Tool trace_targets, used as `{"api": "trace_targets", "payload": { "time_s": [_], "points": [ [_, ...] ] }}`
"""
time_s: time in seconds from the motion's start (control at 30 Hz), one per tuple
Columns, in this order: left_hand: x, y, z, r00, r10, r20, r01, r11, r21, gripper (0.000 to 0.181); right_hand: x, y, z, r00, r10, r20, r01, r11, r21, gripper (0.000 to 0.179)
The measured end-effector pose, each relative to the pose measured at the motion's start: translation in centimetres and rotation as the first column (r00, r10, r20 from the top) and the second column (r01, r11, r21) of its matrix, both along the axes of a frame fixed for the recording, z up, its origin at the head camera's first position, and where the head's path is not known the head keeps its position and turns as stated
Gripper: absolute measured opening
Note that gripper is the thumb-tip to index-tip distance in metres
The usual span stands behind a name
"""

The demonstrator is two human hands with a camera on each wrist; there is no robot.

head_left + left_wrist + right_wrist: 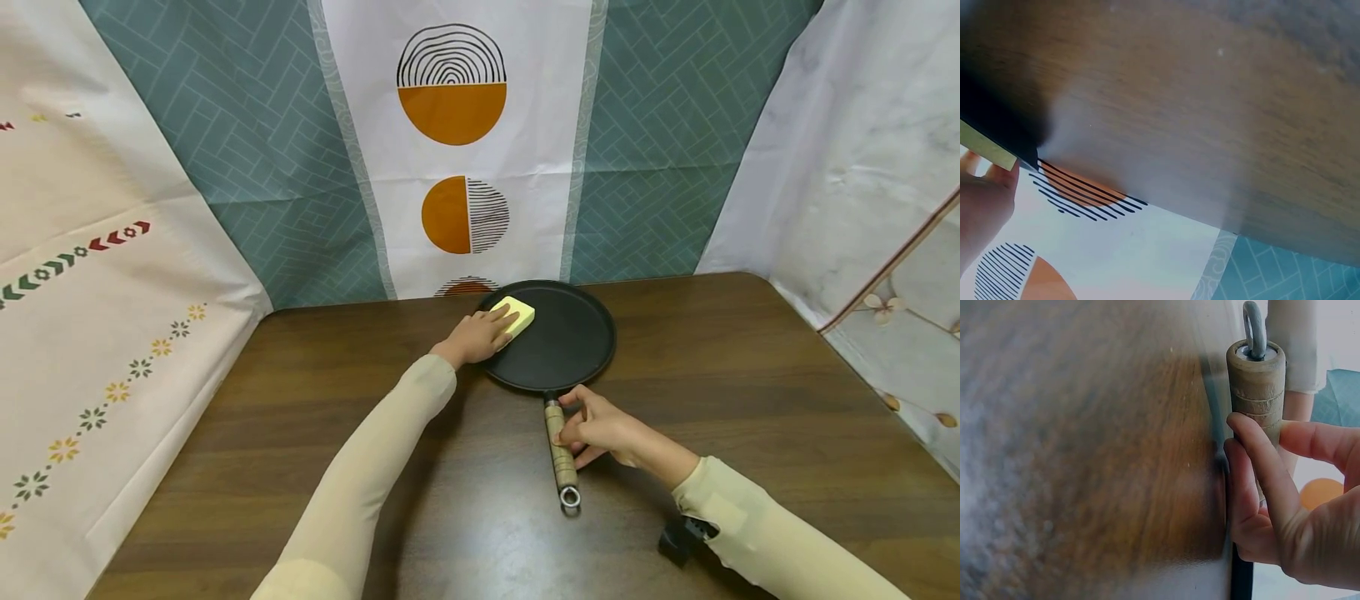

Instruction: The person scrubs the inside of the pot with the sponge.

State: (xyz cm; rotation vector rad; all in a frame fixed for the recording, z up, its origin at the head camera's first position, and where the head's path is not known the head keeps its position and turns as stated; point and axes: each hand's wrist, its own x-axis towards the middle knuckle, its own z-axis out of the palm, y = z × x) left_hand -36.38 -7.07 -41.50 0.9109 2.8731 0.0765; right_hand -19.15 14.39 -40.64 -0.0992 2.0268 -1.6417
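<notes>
- So the left hand is over on the yellow sponge, fingers lying across the top and the thumb side down along its near edge, so it looks like a grip rather than just a flat palm.
- The sponge itself sits on the left part of the black pan, near the rim. My guess is the hand is draped over it like that so the sponge can be pressed and steered at once.
- The right hand is pinching the wooden handle, thumb on one side and fingers on the other. It's a light-looking hold (no full fist here), which probably suits a pan whose weight seems to be resting on the counter.
- The handle points back toward the person, metal ring at the near end, presumably because that puts it within easy reach and lets one hand steady the pan against turning.
- The round part is at the far side of the counter, close to the patterned cloth hanging behind.
- There's also a dark object by the right sleeve; can't tell what it is.
</notes>
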Motion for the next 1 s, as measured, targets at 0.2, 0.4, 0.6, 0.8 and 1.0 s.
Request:
{"api": "trace_targets", "payload": {
  "time_s": [0.2, 0.4, 0.6, 0.8, 1.0],
  "points": [
    [0.9, -0.2, -0.1, 1.000, -0.012, -0.015, 0.012, 1.000, 0.012, 0.051, 0.0, -0.1, 0.0, 1.000, -0.009, 0.002, 0.009, 1.000, 0.010, 0.057],
    [1.9, 0.1, -0.4, 0.999, -0.032, -0.042, 0.032, 0.999, 0.003, 0.052, 0.0, -0.1, 0.1, 1.000, -0.007, -0.001, 0.007, 1.000, 0.006, 0.056],
    [2.9, 0.4, -0.6, 0.995, -0.060, -0.081, 0.061, 0.998, 0.001, 0.051, 0.1, -0.1, 0.3, 1.000, -0.007, 0.000, 0.007, 1.000, 0.013, 0.055],
    [4.0, 0.7, -0.1, 0.994, -0.089, -0.069, 0.091, 0.996, 0.018, 0.051, 0.0, 0.0, 0.4, 1.000, 0.005, -0.010, -0.004, 1.000, 0.020, 0.055],
    [5.2, 1.0, 0.0, 0.991, -0.132, -0.032, 0.133, 0.991, 0.032, 0.050, 0.0, 0.1, 0.2, 0.999, 0.036, -0.021, -0.036, 0.999, 0.013, 0.055]
  ]
}}
